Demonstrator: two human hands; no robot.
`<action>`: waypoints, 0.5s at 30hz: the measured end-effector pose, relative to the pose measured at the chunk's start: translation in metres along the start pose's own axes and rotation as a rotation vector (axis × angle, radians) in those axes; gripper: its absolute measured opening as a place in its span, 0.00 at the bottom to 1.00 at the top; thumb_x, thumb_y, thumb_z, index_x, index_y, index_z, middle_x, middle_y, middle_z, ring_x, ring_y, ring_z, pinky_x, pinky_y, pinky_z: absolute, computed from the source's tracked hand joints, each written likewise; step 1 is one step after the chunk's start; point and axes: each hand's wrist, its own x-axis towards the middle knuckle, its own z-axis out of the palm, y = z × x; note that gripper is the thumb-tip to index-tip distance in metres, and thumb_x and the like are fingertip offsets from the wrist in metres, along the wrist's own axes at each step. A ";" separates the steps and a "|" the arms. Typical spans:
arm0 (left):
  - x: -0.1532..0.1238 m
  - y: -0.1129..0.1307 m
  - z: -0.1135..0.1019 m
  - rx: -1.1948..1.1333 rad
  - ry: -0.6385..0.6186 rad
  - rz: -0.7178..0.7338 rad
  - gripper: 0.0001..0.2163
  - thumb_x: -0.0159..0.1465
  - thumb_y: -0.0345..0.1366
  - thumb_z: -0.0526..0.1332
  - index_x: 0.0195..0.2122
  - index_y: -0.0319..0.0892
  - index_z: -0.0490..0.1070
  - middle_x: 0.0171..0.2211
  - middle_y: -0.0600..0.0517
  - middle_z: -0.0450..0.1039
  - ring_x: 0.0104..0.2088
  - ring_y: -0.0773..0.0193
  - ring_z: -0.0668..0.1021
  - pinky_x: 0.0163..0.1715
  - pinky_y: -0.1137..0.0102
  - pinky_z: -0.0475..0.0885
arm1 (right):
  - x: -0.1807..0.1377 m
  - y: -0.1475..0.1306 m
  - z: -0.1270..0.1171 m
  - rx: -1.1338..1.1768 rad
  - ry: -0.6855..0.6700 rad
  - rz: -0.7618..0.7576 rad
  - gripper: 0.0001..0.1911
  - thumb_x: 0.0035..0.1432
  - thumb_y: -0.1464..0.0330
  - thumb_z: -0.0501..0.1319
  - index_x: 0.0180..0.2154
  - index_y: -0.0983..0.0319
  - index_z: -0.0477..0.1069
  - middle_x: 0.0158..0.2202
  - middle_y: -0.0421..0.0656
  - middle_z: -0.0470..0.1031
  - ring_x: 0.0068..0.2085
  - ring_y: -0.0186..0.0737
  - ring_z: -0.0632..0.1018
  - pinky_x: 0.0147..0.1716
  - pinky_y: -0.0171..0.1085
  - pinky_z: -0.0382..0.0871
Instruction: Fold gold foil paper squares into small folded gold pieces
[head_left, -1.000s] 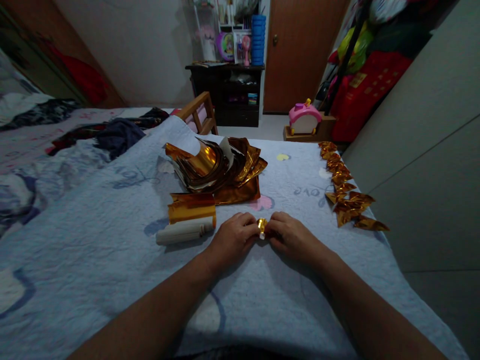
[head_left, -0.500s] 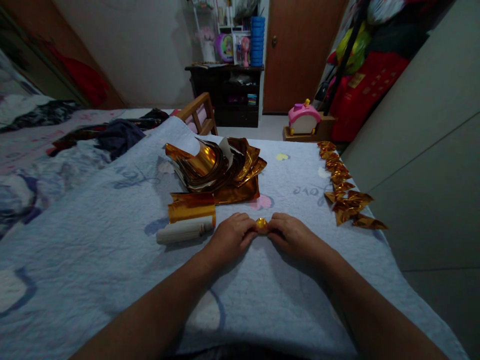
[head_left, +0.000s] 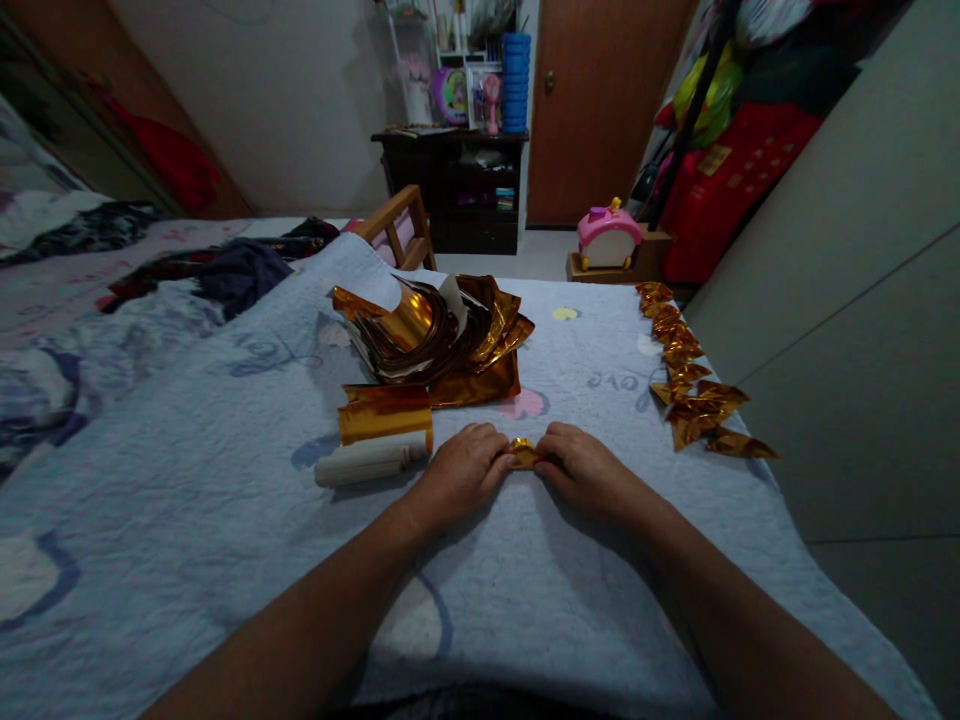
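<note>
glossy gold foil piece, matt quilted blanket

Just left of my left hand the white tube and the gold foil roll lie in the way, with open quilt beyond them. Straight ahead the heap of gold foil sheets blocks the reach, leaving a narrow strip of quilt before my knuckles. Right of my right hand the quilt is free up to the row of folded gold pieces along the bed edge, beside the pale cabinet wall
</note>
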 end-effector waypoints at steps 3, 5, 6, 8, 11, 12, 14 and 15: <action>0.000 0.000 -0.002 -0.025 -0.003 -0.020 0.05 0.67 0.34 0.60 0.34 0.41 0.70 0.36 0.50 0.72 0.41 0.57 0.73 0.43 0.65 0.66 | 0.001 -0.003 0.000 -0.016 -0.006 0.022 0.07 0.62 0.76 0.58 0.33 0.63 0.74 0.35 0.45 0.73 0.39 0.40 0.73 0.41 0.36 0.63; 0.000 -0.001 -0.004 -0.035 -0.020 -0.026 0.03 0.65 0.33 0.62 0.34 0.41 0.70 0.35 0.50 0.73 0.41 0.57 0.73 0.42 0.65 0.67 | 0.002 -0.004 0.000 -0.037 -0.012 0.039 0.08 0.63 0.75 0.58 0.32 0.64 0.74 0.35 0.45 0.73 0.39 0.40 0.73 0.41 0.37 0.63; 0.000 -0.001 -0.004 -0.040 -0.030 -0.027 0.03 0.65 0.33 0.62 0.34 0.41 0.71 0.35 0.50 0.73 0.41 0.57 0.74 0.42 0.65 0.67 | 0.002 -0.005 0.000 -0.049 -0.013 0.045 0.08 0.63 0.75 0.58 0.32 0.64 0.74 0.35 0.46 0.73 0.38 0.40 0.72 0.41 0.37 0.63; 0.000 -0.002 -0.005 -0.050 -0.042 -0.027 0.02 0.65 0.32 0.62 0.34 0.41 0.71 0.35 0.50 0.73 0.41 0.58 0.74 0.42 0.66 0.67 | 0.002 -0.004 0.002 -0.067 -0.010 0.044 0.08 0.63 0.75 0.57 0.32 0.64 0.73 0.34 0.46 0.73 0.38 0.41 0.72 0.41 0.38 0.63; 0.000 -0.001 -0.006 -0.047 -0.051 -0.030 0.04 0.67 0.33 0.61 0.34 0.41 0.72 0.35 0.50 0.74 0.40 0.58 0.75 0.42 0.66 0.67 | 0.002 -0.002 0.004 -0.079 0.002 0.024 0.10 0.65 0.73 0.56 0.32 0.63 0.73 0.34 0.46 0.73 0.38 0.40 0.72 0.41 0.38 0.62; 0.001 0.000 -0.005 -0.038 -0.053 -0.029 0.06 0.68 0.34 0.60 0.33 0.41 0.72 0.34 0.50 0.74 0.40 0.58 0.75 0.42 0.66 0.66 | 0.002 -0.001 0.005 -0.088 0.006 0.021 0.11 0.66 0.73 0.55 0.32 0.63 0.73 0.34 0.46 0.73 0.37 0.40 0.72 0.40 0.38 0.62; 0.001 0.001 -0.005 -0.008 -0.048 -0.030 0.08 0.69 0.35 0.59 0.32 0.41 0.72 0.33 0.50 0.74 0.39 0.58 0.75 0.42 0.66 0.66 | 0.002 0.000 0.007 -0.118 0.014 0.028 0.12 0.67 0.72 0.54 0.32 0.63 0.73 0.34 0.46 0.73 0.37 0.40 0.71 0.40 0.38 0.62; 0.001 0.002 -0.004 0.010 -0.041 -0.033 0.08 0.69 0.35 0.58 0.32 0.41 0.71 0.33 0.50 0.74 0.39 0.58 0.75 0.41 0.66 0.66 | 0.002 0.000 0.007 -0.137 0.016 0.039 0.12 0.67 0.72 0.55 0.31 0.63 0.73 0.34 0.46 0.73 0.36 0.40 0.71 0.39 0.38 0.61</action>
